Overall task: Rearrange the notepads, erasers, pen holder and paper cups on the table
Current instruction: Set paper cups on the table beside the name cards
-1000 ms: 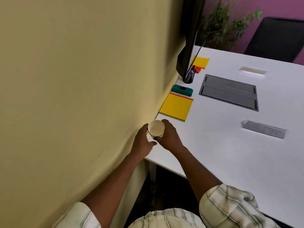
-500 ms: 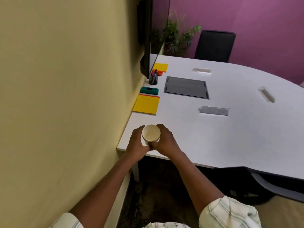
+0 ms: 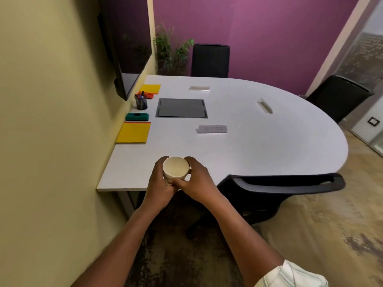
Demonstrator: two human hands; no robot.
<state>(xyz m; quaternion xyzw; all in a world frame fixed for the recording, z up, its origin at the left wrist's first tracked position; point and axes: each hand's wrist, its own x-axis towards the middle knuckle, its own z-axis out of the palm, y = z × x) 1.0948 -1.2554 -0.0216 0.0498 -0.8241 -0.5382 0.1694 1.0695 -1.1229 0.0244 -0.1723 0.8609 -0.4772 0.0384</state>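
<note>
I hold a white paper cup (image 3: 175, 169) upright over the near edge of the white table (image 3: 269, 146), my left hand (image 3: 158, 183) and my right hand (image 3: 196, 181) both wrapped around it. Along the wall side lie a yellow notepad (image 3: 133, 132), a green eraser (image 3: 137, 116), a black mesh pen holder (image 3: 141, 102) with pens, an orange eraser (image 3: 148, 95) and a second yellow notepad (image 3: 150, 88) farthest back.
A grey cable hatch (image 3: 181, 108) is set in the table, with a name plate (image 3: 211, 129) to its right. A wall screen (image 3: 126, 79) hangs over the left side. Black chairs stand at the near edge (image 3: 279, 189), the far end (image 3: 209, 60) and the right (image 3: 337, 96).
My view has swung right and pulled back from the wall, showing the whole table. Both hands with the cup have shifted away from the wall corner along the near edge.
</note>
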